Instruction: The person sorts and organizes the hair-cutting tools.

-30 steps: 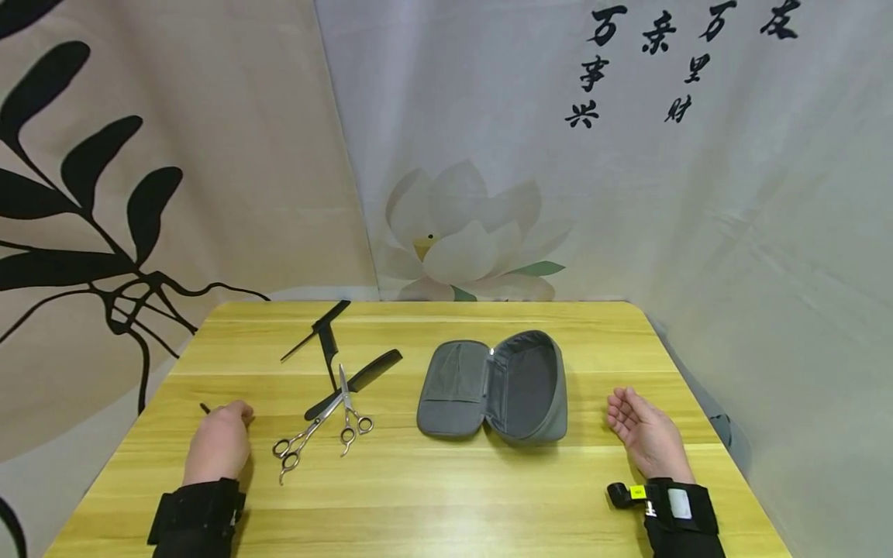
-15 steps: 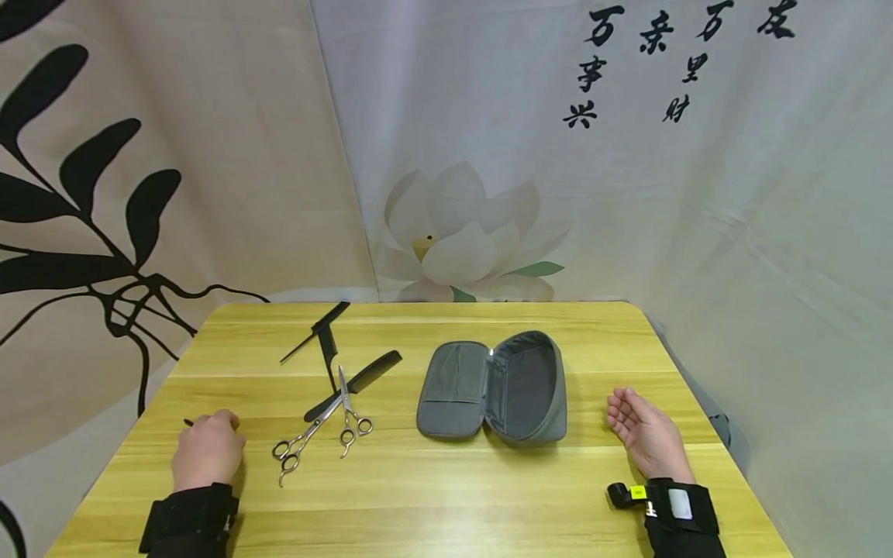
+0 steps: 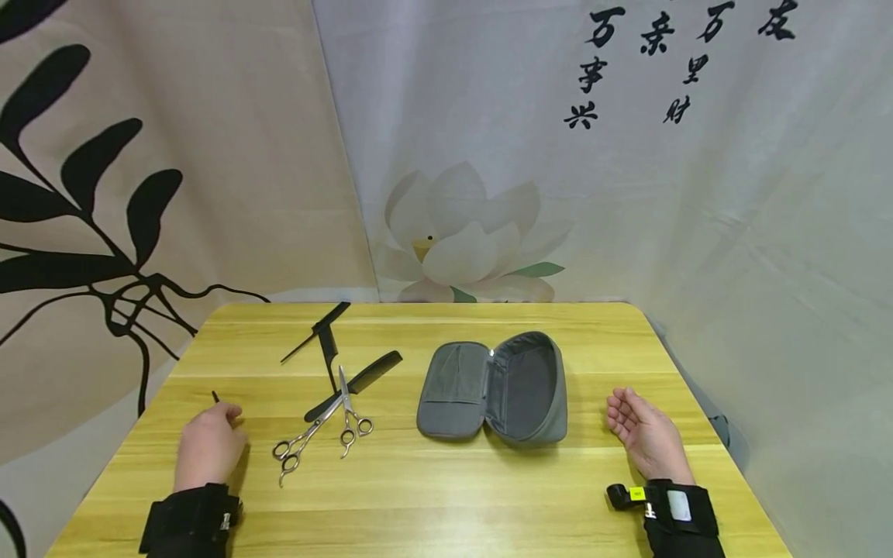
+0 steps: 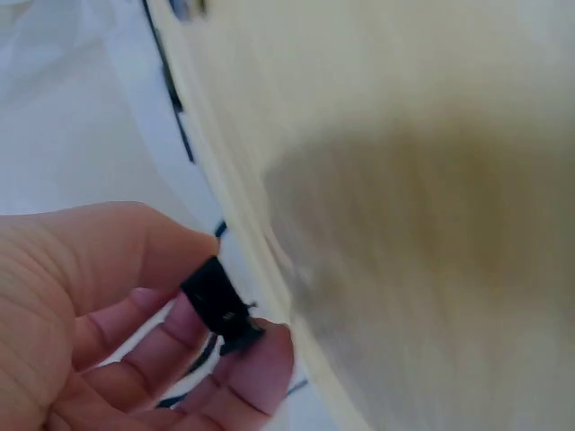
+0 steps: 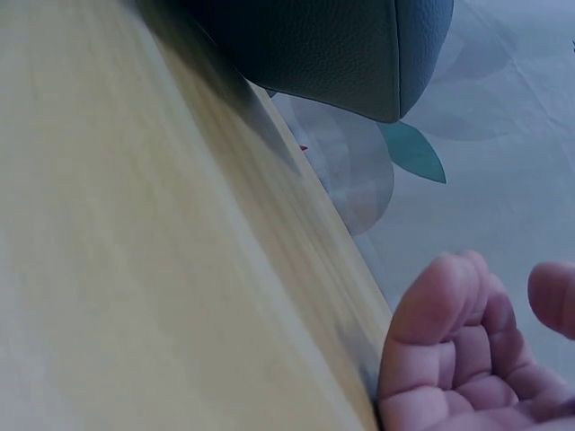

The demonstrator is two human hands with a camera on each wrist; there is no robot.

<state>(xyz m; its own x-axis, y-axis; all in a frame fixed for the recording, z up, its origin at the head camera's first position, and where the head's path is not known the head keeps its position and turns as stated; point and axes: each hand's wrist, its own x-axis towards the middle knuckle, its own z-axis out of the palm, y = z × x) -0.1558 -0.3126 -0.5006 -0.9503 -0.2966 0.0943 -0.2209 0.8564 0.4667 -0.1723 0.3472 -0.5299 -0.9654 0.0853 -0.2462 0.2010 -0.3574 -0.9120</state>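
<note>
My left hand pinches a small black clip between thumb and fingertips, over the left part of the table. In the head view only the clip's dark tip shows past the fingers. To the right of this hand lie two pairs of silver scissors, one pair on the left and the other beside it. A wide black comb lies crosswise under them. My right hand rests palm up on the right, fingers loosely curled, holding nothing.
A grey zip case lies unfolded mid-table, its deep half on the right. Behind the scissors are two more black combs, one overlapping the tail comb. The table's far edge meets a printed curtain.
My left hand has shifted a little left and turned, so the clip's tip now points up and away instead of leftward. The right hand stays still.
</note>
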